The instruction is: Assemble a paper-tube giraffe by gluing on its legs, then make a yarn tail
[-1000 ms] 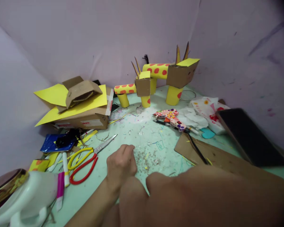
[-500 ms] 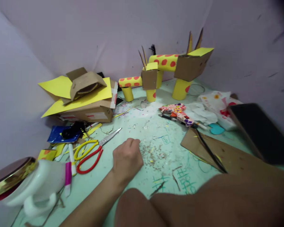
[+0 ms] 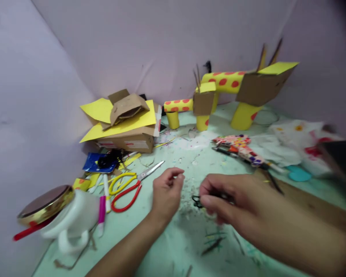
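My right hand (image 3: 233, 200) is pinched over a small black looped piece (image 3: 196, 201), above the middle of the green table (image 3: 161, 246). To its left, my left hand (image 3: 167, 192) rests with fingers curled and thumb against the index finger; nothing can be made out between them. Scissors with one red and one yellow handle (image 3: 127, 194) lie just left of my left hand. Small brown scraps are scattered between the two hands. Behind stand a small spotted yellow cardboard animal (image 3: 203, 104) and a larger one (image 3: 256, 90).
At the left are a white mug (image 3: 77, 215), a magenta marker (image 3: 102, 211) and a cardboard box (image 3: 127, 141) under yellow sheets. A patterned glue gun (image 3: 243, 148), crumpled tissue (image 3: 279, 150) and a dark phone (image 3: 341, 157) lie at the right.
My right hand has come over the table with the black piece. The fingers of my left hand have turned from a fist to a loose curl. The view has shifted left.
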The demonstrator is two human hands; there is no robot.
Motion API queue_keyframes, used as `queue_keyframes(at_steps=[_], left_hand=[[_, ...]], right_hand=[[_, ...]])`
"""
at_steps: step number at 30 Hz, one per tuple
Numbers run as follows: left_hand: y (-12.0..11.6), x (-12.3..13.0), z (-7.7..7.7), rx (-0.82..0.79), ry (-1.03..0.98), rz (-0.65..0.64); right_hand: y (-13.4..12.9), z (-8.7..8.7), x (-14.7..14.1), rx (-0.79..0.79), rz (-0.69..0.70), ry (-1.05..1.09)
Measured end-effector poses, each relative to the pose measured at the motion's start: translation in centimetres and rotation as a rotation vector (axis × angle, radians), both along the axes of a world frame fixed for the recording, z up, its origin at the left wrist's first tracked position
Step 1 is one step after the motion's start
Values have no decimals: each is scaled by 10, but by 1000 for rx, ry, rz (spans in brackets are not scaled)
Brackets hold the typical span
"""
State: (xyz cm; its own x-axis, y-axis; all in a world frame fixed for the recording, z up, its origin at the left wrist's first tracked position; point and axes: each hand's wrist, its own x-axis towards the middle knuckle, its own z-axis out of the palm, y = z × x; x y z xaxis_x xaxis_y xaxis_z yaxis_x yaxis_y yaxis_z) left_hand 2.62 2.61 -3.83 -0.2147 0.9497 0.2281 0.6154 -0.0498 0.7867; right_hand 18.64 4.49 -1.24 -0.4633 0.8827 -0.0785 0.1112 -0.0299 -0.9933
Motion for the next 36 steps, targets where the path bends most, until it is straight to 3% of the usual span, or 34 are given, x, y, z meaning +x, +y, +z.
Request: queue_keyframes(at_steps=[1,3,4,7,11,19,24,27,29,31,36], left_hand=[[2,0,2,-39,-269,23],[3,2,7,-128,-739,12],[3,4,8,-160,-894,-7],[-3,10,10,-259,-1077,-85],[-9,20,1,-385,-1013,-148],[-6,27,-5,-412,-876,-41],[-4,10,20,-369,-688,-68],[-1,-11,43,-246,-474,49],[0,-19,51,-238,-487,77],[0,-20,48,-257,-577,45],[-2,-1,22,-458,-804,-112]], right_hand=[[7,7,0,-131,91,-50],[16,13,-1,-353,36,-12],[18,12,-1,-388,-1,14],[18,-1,-1,-434,-82,111],[11,-17,-4,-473,-106,183],[8,-28,-2,-511,-112,175],[13,-23,2,-549,-141,248],[15,-16,5,-597,-197,365],[15,-14,5,-614,-197,417],[14,-13,5,-642,-157,444],[7,-14,3,-679,-1,446]])
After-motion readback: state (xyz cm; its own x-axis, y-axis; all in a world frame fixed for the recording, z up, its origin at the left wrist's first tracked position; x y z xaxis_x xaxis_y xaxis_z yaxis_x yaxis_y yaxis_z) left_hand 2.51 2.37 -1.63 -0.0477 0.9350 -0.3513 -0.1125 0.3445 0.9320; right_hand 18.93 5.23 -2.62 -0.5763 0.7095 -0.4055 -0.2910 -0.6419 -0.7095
